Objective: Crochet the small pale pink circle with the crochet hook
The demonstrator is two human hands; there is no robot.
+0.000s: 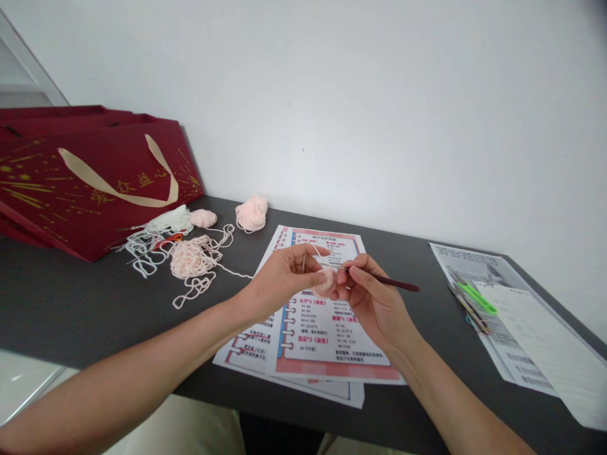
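Note:
Above the printed pattern sheets (332, 360), my left hand (284, 272) pinches a small pale pink crochet piece (324, 284), with a strand of yarn looped over its fingers. My right hand (374, 291) is closed around a crochet hook (393, 282) with a dark brown handle. The hook's thin metal tip points left and meets the crochet piece; whether it sits inside a stitch is too small to tell. From the left, a pale strand runs toward my left hand out of a loose heap of pink yarn (192, 258).
A pink yarn ball (251, 213), a smaller pink ball (203, 218) and tangled white yarn (165, 222) lie left of the sheets. Dark red gift bags (95, 183) lean at the back left. Bright green snips (478, 298) rest on papers (545, 341) at the right.

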